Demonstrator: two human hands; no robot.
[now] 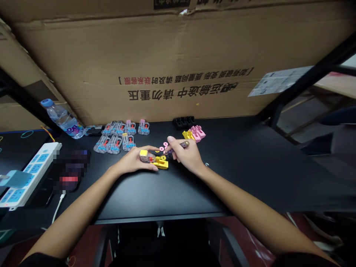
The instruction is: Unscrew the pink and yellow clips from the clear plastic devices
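My left hand [132, 160] is closed around a small clear plastic part with a yellow cap [144, 152] and a bit of red inside. A yellow plastic piece [161, 163] sticks out from its right side, by the thumb and fingers. In my right hand [189, 155] is a slim pen-like tool [184, 144], gripped like a pen with its lower end pointing down-left toward the yellow piece. Small pink rings [161, 148] and a yellow ring [163, 158] lie between the hands. Some dark bits beside the right fingers are partly hidden.
Several clear plastic assemblies [114, 144] stand at the back left. Black pieces [184, 122] and pink pieces [197, 133] sit behind my right hand. A water bottle [64, 119], a power strip [30, 174] and a phone [72, 170] with a cable are at left. Cardboard [167, 48] walls the back.
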